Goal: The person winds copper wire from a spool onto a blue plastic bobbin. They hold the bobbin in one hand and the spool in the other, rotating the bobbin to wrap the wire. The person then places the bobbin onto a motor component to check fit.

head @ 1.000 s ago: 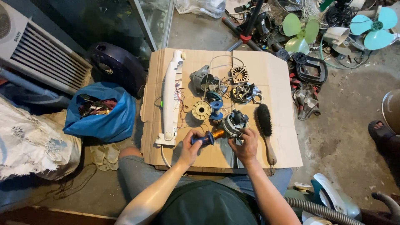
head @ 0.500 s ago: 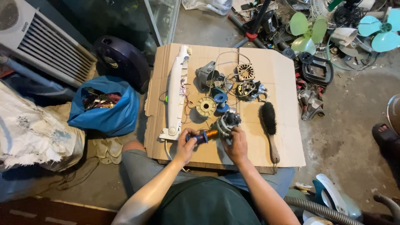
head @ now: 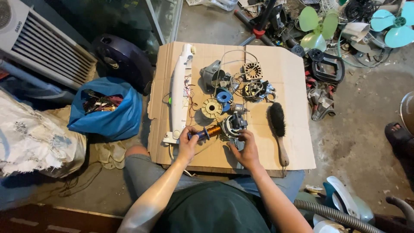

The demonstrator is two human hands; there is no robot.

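Copper spool (head: 210, 132) is pinched by left hand (head: 188, 143), motor (head: 233, 125) gripped by right hand (head: 246, 149); thin wire could be snapped if tugged.

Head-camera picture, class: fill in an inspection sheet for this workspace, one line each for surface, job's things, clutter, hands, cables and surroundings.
Surface: flat cardboard sheet on the floor, across the person's lap.
Job's things: copper wire spool held beside a small motor.
Clutter: long white casing, black brush, yellow disc, blue reel, more motor parts.
Hands: left hand has its grip on the spool; right hand touches the motor.
Cables: thin wires loop over the cardboard's far end.
Surroundings: blue bag, white slatted unit, green fan blades, grey hose.
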